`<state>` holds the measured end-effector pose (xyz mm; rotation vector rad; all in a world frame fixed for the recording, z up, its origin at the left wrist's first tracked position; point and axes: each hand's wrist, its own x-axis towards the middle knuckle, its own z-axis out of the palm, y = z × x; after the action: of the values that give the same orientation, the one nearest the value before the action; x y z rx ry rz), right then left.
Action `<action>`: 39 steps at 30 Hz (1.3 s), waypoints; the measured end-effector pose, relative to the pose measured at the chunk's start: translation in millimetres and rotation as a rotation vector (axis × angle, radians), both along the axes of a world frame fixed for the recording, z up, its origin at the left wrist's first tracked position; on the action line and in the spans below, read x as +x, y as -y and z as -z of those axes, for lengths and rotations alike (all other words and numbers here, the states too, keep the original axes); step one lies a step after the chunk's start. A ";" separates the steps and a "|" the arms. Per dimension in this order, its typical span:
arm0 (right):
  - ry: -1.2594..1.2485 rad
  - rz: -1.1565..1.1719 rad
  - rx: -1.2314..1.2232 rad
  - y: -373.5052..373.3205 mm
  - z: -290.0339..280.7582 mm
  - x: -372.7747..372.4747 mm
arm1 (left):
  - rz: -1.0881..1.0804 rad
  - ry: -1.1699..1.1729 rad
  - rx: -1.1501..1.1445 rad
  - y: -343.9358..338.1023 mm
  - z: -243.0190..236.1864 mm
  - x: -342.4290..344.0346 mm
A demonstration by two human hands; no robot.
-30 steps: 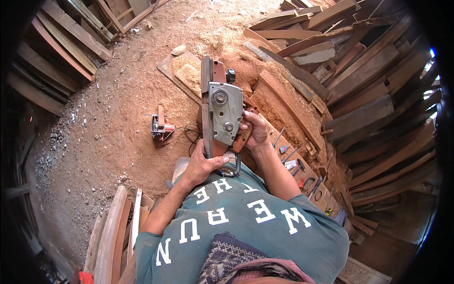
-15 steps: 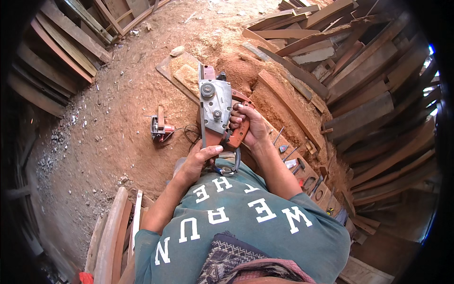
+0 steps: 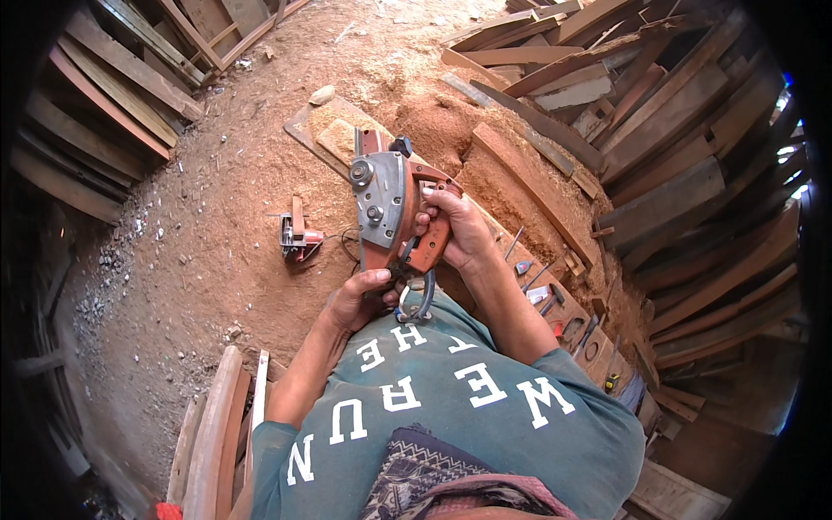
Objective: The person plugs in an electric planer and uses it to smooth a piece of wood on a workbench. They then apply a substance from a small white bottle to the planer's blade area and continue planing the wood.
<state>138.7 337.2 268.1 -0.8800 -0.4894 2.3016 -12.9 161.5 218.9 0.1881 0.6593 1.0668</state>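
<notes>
An electric planer [image 3: 381,204] with a grey side plate and an orange body is held up in front of my chest, tilted on its side. My right hand [image 3: 459,230] wraps around its orange handle. My left hand [image 3: 360,299] grips the planer's lower end, where a looped grey cable [image 3: 423,303] comes out. The end of a reddish wooden plank [image 3: 368,139] shows just above the planer. I am wearing a green printed shirt [image 3: 451,407].
A small red power tool [image 3: 296,238] lies on the sawdust-covered ground to the left. Behind the planer sit a sawdust pile [image 3: 433,130] and flat boards [image 3: 334,134]. To the right, a workbench [image 3: 555,295] holds hand tools. Stacked planks [image 3: 659,173] ring the area, and boards [image 3: 212,442] lean at lower left.
The planer has come back along the plank toward me and been lifted and tilted onto its side. Both hands stayed on it.
</notes>
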 end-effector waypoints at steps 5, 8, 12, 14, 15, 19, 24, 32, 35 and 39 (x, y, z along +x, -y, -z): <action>0.052 -0.010 0.085 5.1 -9.7 -4.6 | 0.003 0.027 0.049 0.9 6.6 -2.5; 0.103 -0.005 0.146 8.3 -8.6 -6.1 | -0.057 0.010 0.094 -3.0 -6.5 0.4; 0.168 -0.007 0.193 12.8 -15.0 -9.7 | -0.136 0.021 0.044 -8.1 -13.7 7.1; 0.199 0.003 0.191 15.3 -17.6 -10.7 | -0.135 -0.009 -0.020 -10.2 -13.4 7.2; 0.204 0.004 0.193 15.8 -17.0 -10.8 | -0.134 -0.024 -0.052 -11.0 -13.3 7.0; 0.192 0.023 0.203 16.8 -14.1 -9.8 | -0.135 -0.077 -0.071 -11.8 -15.8 7.5; 0.196 0.012 0.214 16.5 -13.2 -9.9 | -0.125 -0.083 -0.003 -11.9 -13.5 8.9; 0.234 -0.031 0.242 19.8 -24.7 -11.3 | -0.137 -0.058 0.085 -11.7 -9.4 11.3; 0.244 -0.038 0.245 22.5 -27.8 -14.0 | -0.142 -0.046 0.098 -10.7 -6.6 10.6; 0.230 -0.053 0.276 31.3 -30.2 -17.5 | -0.173 0.012 0.086 -10.0 -0.9 11.7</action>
<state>121.2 305.8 298.3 -1.0049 -0.9160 2.1212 -1.2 171.6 219.8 0.2023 0.6275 1.2626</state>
